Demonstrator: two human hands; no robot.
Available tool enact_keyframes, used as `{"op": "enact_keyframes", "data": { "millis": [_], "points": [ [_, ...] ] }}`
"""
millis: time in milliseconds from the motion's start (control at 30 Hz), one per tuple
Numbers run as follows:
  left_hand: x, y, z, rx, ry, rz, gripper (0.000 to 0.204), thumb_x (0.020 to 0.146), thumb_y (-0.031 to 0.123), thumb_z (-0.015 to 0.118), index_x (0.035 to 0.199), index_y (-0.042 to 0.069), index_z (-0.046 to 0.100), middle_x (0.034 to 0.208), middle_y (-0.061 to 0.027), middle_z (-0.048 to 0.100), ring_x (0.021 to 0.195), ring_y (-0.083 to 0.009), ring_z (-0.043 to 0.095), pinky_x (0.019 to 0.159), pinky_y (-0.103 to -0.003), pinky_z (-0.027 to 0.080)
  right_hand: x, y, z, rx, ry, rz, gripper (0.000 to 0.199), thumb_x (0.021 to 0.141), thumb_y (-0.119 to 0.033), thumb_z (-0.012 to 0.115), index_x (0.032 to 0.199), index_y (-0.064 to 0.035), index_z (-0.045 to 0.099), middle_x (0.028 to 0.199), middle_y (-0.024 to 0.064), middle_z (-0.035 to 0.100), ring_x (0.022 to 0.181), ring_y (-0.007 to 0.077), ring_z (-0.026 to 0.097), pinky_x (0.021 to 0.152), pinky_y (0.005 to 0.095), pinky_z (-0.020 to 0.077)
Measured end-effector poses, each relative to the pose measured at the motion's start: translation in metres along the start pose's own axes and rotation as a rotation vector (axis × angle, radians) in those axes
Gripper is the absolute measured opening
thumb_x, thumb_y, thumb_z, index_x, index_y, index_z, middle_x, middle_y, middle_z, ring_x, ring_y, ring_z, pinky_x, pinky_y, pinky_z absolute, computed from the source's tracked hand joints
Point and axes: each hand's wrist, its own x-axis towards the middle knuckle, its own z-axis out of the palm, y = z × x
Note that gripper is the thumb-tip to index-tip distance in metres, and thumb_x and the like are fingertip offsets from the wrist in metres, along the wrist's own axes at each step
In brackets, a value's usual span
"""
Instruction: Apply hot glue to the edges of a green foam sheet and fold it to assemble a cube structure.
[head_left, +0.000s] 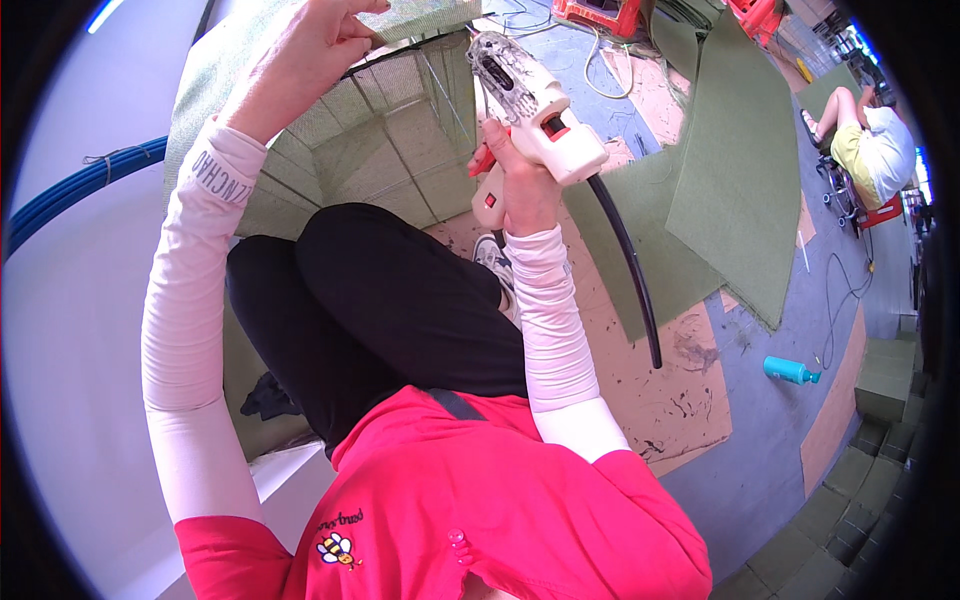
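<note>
My right hand (530, 190) is wrapped round the handle of a white hot glue gun (572, 152) with a red trigger. Its nozzle end is smeared dark and points up toward the edge of a green mesh-covered box frame (385, 150). Out of the gun's back hangs a long black glue stick (632, 275). At the top left, my left hand (295, 65) has its fingers closed at the edge of the green mesh fabric (205, 85) on the frame's top. The fingertips are partly cut off by the picture's upper rim.
Large green sheets (740, 180) lie on the floor to the right, over stained cardboard (680, 400). Farther right are a teal bottle (790, 370) on its side and a seated person (870, 150). Blue hoses (90, 185) run at the left. A red crate (598, 15) stands at the back.
</note>
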Motion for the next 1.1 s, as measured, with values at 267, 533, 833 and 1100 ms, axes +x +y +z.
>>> {"op": "enact_keyframes", "data": {
  "millis": [267, 533, 833, 1100],
  "points": [
    [0.0007, 0.0015, 0.0005, 0.037, 0.017, 0.028, 0.036, 0.085, 0.005, 0.056, 0.121, 0.003, 0.054, 0.086, -0.0091, 0.068, 0.074, -0.0079, 0.057, 0.067, -0.022, 0.046, 0.0030, -0.0034, -0.0056, -0.019, 0.019, 0.006, 0.015, 0.084, -0.014, 0.065, 0.082, -0.0005, 0.058, 0.060, 0.0062, 0.056, 0.050, 0.0158, 0.055, 0.048, 0.0288, 0.0466],
    [0.0008, 0.0026, -0.0016, 0.009, 0.007, -0.002, 0.036, 0.085, 0.004, 0.056, 0.120, 0.003, 0.054, 0.084, -0.0087, 0.067, 0.073, -0.0083, 0.058, 0.067, -0.022, 0.047, -0.0010, -0.0045, 0.0012, -0.013, -0.002, 0.022, 0.019, 0.084, -0.017, 0.066, 0.081, -0.0006, 0.057, 0.060, 0.0051, 0.055, 0.050, 0.0138, 0.053, 0.048, 0.0277, 0.0448],
    [0.0009, 0.0071, 0.0009, 0.019, 0.035, 0.018, 0.035, 0.085, 0.004, 0.056, 0.119, 0.003, 0.055, 0.083, -0.0080, 0.067, 0.073, -0.0079, 0.057, 0.067, -0.022, 0.046, -0.0014, -0.0034, -0.0024, -0.004, -0.006, 0.044, 0.024, 0.085, -0.021, 0.065, 0.079, -0.0006, 0.056, 0.058, 0.0033, 0.053, 0.048, 0.0124, 0.051, 0.047, 0.0266, 0.0422],
    [0.0023, 0.0028, -0.0016, -0.020, 0.013, 0.012, 0.035, 0.085, 0.003, 0.055, 0.120, 0.003, 0.055, 0.083, -0.0083, 0.067, 0.074, -0.0080, 0.058, 0.068, -0.022, 0.046, -0.0055, -0.0057, 0.0003, -0.015, 0.009, 0.055, 0.024, 0.085, -0.022, 0.065, 0.077, -0.0017, 0.055, 0.057, 0.0035, 0.054, 0.047, 0.0121, 0.051, 0.047, 0.0264, 0.0419]
  ]
}}
